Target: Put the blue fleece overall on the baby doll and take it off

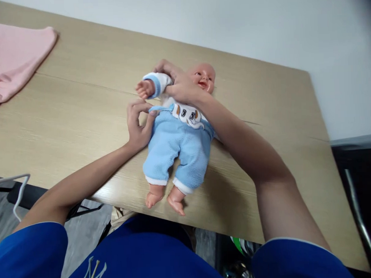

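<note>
Doll (pixel 181 135) lies lengthwise, head (pixel 207 75) away and slightly right, feet (pixel 176 202) near.

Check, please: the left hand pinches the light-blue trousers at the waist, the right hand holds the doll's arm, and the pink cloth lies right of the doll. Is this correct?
Not quite. The head view shows the pink cloth lying left of the doll, not right. The left hand does pinch the light-blue trousers, and the right hand holds the doll's arm.
</note>
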A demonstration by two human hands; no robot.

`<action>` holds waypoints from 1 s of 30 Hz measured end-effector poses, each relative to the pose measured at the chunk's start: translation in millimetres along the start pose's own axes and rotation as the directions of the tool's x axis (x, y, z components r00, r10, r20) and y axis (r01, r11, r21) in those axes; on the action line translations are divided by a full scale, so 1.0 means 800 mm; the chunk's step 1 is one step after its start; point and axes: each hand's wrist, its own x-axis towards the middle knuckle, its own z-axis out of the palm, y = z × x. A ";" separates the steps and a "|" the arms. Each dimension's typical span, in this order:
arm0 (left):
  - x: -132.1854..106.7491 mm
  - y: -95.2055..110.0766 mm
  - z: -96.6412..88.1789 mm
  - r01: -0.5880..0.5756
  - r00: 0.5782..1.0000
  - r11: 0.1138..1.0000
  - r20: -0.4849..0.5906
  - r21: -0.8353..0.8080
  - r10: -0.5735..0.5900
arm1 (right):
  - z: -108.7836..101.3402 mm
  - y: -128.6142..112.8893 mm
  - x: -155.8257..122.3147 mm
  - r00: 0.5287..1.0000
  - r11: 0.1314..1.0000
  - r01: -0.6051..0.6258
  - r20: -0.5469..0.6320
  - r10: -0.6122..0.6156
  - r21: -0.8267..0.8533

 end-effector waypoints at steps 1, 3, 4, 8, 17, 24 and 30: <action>-0.001 -0.001 -0.001 -0.034 0.999 0.998 -0.036 0.049 0.036 | -0.005 0.002 -0.004 1.000 1.000 -0.017 -0.001 0.017 0.010; -0.003 -0.003 -0.002 -0.067 0.994 0.994 -0.076 0.087 0.074 | -0.011 0.006 -0.011 1.000 1.000 -0.008 0.030 0.007 0.024; -0.004 -0.004 -0.001 -0.069 0.994 0.995 -0.077 0.071 0.074 | -0.013 0.009 -0.014 0.998 0.999 0.019 0.058 -0.021 0.037; -0.007 -0.004 0.005 0.060 0.997 0.997 -0.055 -0.047 -0.062 | -0.016 0.003 -0.037 0.980 0.988 0.146 0.129 -0.152 0.058; 0.008 0.002 0.004 0.334 0.938 0.933 -0.046 -0.132 -0.343 | 0.005 -0.068 -0.131 0.994 0.993 -0.009 -0.105 -0.003 -0.117; 0.031 -0.031 0.003 0.525 0.851 0.800 0.198 -0.290 -0.486 | 0.011 -0.047 -0.119 0.987 0.952 -0.154 0.002 0.160 0.265; 0.053 -0.064 0.002 0.574 0.808 0.781 0.329 -0.245 -0.490 | -0.005 -0.020 -0.119 0.945 0.937 -0.216 -0.184 0.272 0.274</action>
